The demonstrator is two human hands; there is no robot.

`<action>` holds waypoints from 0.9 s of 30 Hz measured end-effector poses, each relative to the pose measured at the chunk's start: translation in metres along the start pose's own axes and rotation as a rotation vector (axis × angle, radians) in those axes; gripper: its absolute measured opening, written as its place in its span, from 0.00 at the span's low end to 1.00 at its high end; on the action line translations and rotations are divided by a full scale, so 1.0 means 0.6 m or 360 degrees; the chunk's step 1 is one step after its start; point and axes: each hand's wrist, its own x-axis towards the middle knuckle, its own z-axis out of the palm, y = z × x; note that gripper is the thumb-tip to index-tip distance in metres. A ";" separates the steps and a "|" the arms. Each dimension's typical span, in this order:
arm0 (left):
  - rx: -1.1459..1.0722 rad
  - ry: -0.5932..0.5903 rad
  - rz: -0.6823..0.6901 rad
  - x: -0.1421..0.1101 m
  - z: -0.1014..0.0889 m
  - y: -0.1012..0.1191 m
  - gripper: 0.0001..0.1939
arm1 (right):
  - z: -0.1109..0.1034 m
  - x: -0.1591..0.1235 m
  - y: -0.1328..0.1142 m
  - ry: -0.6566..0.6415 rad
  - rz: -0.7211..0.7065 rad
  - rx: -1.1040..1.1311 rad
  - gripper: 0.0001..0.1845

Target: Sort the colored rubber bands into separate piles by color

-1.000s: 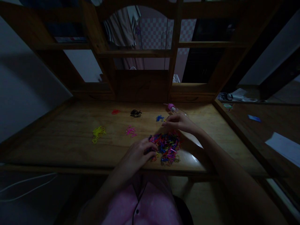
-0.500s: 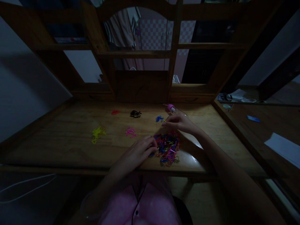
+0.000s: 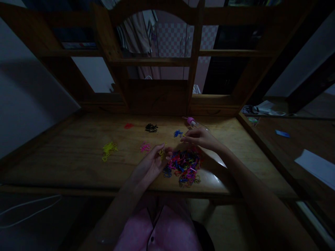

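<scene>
A mixed heap of small coloured clips (image 3: 184,165) lies on the wooden desk (image 3: 65,164) in front of me. My left hand (image 3: 153,162) is raised just left of the heap, its fingers pinching a yellow clip (image 3: 162,152). My right hand (image 3: 200,137) hovers behind the heap with fingertips pinched together, close to a small blue pile (image 3: 178,133); what it holds is too small to make out. Sorted piles sit farther back: yellow (image 3: 108,150), pink (image 3: 144,146), black (image 3: 151,128) and red (image 3: 128,126).
A small pink-capped bottle (image 3: 192,121) lies behind my right hand. A wooden shelf unit (image 3: 157,61) rises at the desk's back edge. A side surface on the right carries papers (image 3: 315,167) and small items. A white cable (image 3: 28,209) hangs at lower left.
My left hand has lifted off the heap's left edge and moved back a little, now pinching a yellow clip. My right hand has stayed almost still.
</scene>
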 end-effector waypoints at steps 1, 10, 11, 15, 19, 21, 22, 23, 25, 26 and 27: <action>-0.0023 -0.0017 0.0022 0.002 0.000 -0.002 0.06 | 0.000 0.000 -0.001 0.0002 0.0014 0.0026 0.18; -0.0122 -0.0217 -0.0008 0.001 0.017 -0.015 0.11 | 0.008 -0.001 -0.019 0.0140 -0.0213 0.0025 0.16; -0.0138 -0.0215 -0.0040 0.000 0.019 -0.015 0.10 | 0.008 -0.001 -0.022 0.0154 -0.0243 0.0007 0.16; -0.0276 -0.0076 -0.0035 0.001 0.033 -0.016 0.10 | 0.012 -0.006 -0.039 0.0189 -0.0376 -0.0076 0.15; -0.0385 -0.0163 0.0103 0.005 0.046 -0.016 0.12 | 0.025 -0.008 -0.053 0.0152 -0.0490 -0.0042 0.14; -0.0409 -0.0234 0.0124 0.006 0.051 -0.015 0.13 | 0.033 -0.009 -0.055 0.0123 -0.0532 -0.0037 0.13; -0.0418 -0.0258 0.0111 0.006 0.052 -0.015 0.14 | 0.037 -0.010 -0.055 0.0113 -0.0549 -0.0055 0.13; -0.0425 -0.0270 0.0092 0.006 0.053 -0.015 0.15 | 0.041 -0.010 -0.055 0.0107 -0.0564 -0.0082 0.13; -0.0430 -0.0259 0.0053 0.006 0.055 -0.017 0.16 | 0.045 -0.011 -0.055 0.0092 -0.0574 -0.0145 0.14; -0.0430 -0.0244 0.0033 0.006 0.056 -0.019 0.17 | 0.046 -0.011 -0.055 0.0088 -0.0573 -0.0165 0.16; -0.0430 -0.0227 0.0010 0.006 0.057 -0.021 0.18 | 0.045 -0.011 -0.055 0.0099 -0.0565 -0.0172 0.18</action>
